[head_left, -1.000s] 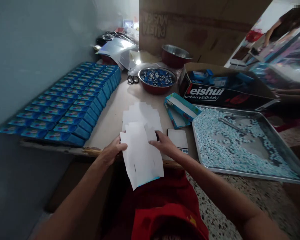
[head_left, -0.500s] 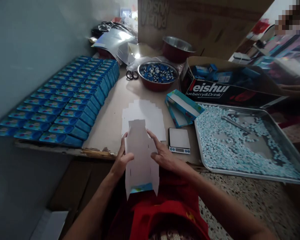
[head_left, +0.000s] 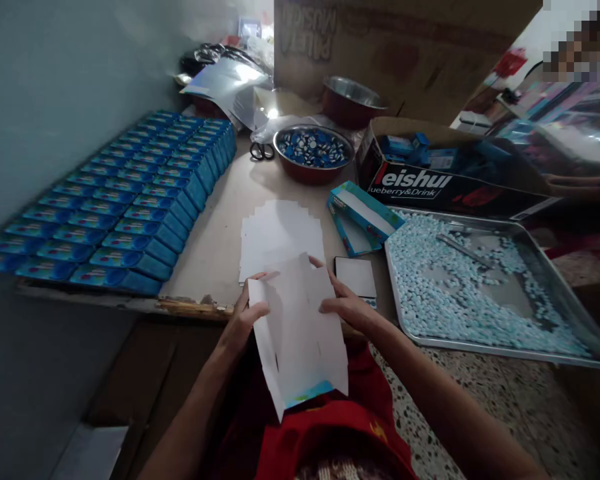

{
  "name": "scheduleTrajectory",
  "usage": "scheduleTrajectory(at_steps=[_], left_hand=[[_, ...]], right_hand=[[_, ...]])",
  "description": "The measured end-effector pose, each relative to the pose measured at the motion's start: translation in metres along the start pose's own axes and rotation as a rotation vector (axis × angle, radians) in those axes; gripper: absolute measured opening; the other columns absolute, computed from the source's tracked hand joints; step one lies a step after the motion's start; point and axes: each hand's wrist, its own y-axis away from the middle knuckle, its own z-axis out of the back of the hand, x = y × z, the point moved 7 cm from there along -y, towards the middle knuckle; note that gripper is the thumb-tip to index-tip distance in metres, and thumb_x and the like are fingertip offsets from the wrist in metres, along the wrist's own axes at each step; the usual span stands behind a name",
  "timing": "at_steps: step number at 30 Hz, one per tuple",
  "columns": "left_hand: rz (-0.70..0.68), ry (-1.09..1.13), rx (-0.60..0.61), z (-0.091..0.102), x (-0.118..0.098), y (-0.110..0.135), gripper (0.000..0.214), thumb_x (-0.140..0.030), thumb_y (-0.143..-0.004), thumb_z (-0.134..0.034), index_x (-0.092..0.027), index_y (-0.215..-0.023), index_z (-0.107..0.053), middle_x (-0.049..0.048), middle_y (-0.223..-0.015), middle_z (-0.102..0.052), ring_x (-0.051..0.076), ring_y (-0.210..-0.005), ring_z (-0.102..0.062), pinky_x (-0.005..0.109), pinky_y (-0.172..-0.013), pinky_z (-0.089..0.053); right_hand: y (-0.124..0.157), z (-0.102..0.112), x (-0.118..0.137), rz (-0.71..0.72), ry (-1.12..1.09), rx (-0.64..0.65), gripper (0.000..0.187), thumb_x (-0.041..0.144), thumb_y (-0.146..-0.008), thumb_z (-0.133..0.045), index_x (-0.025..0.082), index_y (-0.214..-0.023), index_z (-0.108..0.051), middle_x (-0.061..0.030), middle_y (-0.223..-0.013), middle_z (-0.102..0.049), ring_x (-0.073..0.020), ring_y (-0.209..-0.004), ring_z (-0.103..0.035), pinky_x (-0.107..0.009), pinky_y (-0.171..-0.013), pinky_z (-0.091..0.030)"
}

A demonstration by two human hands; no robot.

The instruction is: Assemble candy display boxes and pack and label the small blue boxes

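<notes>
I hold the white card between my left hand and right hand, each gripping an edge. Its right side has splayed flatter than a moment ago; the left stands raised, leaving it partly folded.

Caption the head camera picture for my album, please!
Two hands hold a bent white card, with rows of blue boxes nearby.

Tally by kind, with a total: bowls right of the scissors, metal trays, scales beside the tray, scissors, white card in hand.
Bowls right of the scissors: 2
Metal tray: 1
Scale beside the tray: 1
Scissors: 1 pair
White card in both hands: 1
Total: 6
</notes>
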Motion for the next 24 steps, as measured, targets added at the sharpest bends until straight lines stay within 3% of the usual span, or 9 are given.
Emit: scheduleTrajectory(at_steps=[4,7,11,17,20,24], left_hand=[[0.012,-0.028,0.008,-0.007,-0.003,0.009,0.068,-0.027,-0.066,-0.062,-0.021,-0.132,-0.053,0.0085,-0.130,-0.059,0.032,-0.116,-0.056,0.040,-0.094,-0.048],[0.016,-0.100,0.007,-0.005,-0.009,0.009,0.061,-0.028,-0.067,-0.060,-0.020,-0.128,-0.057,0.0088,-0.133,-0.055,0.033,-0.123,-0.052,0.042,-0.100,-0.046],[0.039,-0.275,0.090,-0.006,-0.014,0.005,0.054,-0.029,-0.067,-0.062,-0.020,-0.120,-0.064,0.0081,-0.126,-0.054,0.032,-0.124,-0.052,0.044,-0.107,-0.044],[-0.053,-0.266,0.048,-0.008,-0.006,0.002,0.051,-0.049,-0.080,-0.069,-0.025,-0.125,-0.066,0.0076,-0.143,-0.048,0.031,-0.140,-0.042,0.040,-0.118,-0.035],[-0.106,-0.227,0.034,-0.011,0.002,0.003,0.048,-0.050,-0.084,-0.067,-0.023,-0.124,-0.068,0.0069,-0.158,-0.037,0.031,-0.148,-0.034,0.041,-0.123,-0.028],[-0.104,-0.075,-0.006,-0.009,0.009,0.004,0.050,-0.047,-0.083,-0.068,-0.020,-0.125,-0.066,0.0103,-0.161,-0.036,0.034,-0.143,-0.042,0.045,-0.117,-0.039]], right_hand=[[-0.004,0.008,-0.004,-0.004,-0.165,-0.076,0.100,0.017,-0.066,-0.061,0.035,-0.159,-0.027,0.0015,-0.152,-0.047,-0.0265,-0.124,-0.052,-0.036,-0.101,-0.045],[0.001,-0.001,-0.005,-0.030,-0.121,-0.009,0.096,0.020,-0.069,-0.061,0.034,-0.159,-0.028,0.0001,-0.140,-0.056,-0.0260,-0.115,-0.056,-0.037,-0.098,-0.046],[0.016,-0.011,-0.006,-0.024,0.138,0.093,0.085,0.017,-0.071,-0.061,0.029,-0.152,-0.039,-0.0031,-0.129,-0.061,-0.0264,-0.111,-0.057,-0.040,-0.099,-0.045],[0.007,-0.009,-0.010,-0.016,0.295,-0.170,0.052,0.029,-0.090,-0.056,0.023,-0.141,-0.048,-0.0083,-0.133,-0.059,-0.0258,-0.123,-0.054,-0.043,-0.108,-0.041],[-0.001,-0.015,-0.006,0.030,0.577,-0.239,0.052,0.016,-0.088,-0.050,0.016,-0.140,-0.052,-0.0138,-0.132,-0.053,-0.0244,-0.124,-0.052,-0.042,-0.112,-0.038],[-0.004,-0.018,0.000,0.066,0.824,-0.256,0.052,0.008,-0.083,-0.049,0.013,-0.134,-0.059,-0.0145,-0.122,-0.060,-0.0255,-0.120,-0.054,-0.040,-0.110,-0.041]])
